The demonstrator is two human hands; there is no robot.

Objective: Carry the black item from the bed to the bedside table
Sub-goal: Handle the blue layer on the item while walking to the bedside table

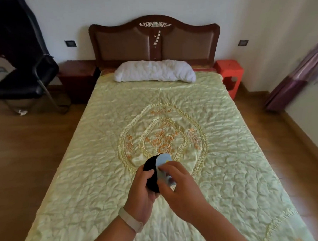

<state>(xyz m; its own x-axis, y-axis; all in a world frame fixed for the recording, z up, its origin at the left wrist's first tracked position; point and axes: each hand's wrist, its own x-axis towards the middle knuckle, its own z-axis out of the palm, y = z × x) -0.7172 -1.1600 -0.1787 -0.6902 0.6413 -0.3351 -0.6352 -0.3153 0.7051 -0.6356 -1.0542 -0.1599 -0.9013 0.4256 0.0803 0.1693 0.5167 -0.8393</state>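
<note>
A black soft item (151,167) is held over the middle of the bed (226,141), above the green quilted cover. My left hand (142,190) grips it from below, thumb across its lower part. A light blue piece (162,160) lies against the black item, and my right hand (181,185) pinches that piece from the right. The dark wooden bedside table (77,75) stands at the far left of the headboard, well away from both hands. The lower end of the black item is hidden in my palm.
A white pillow (155,71) lies at the head of the bed. A black chair (23,74) with a dark garment stands left of the bedside table. A red plastic stool (229,74) sits right of the headboard. Wooden floor runs along both sides; a curtain (302,72) hangs at right.
</note>
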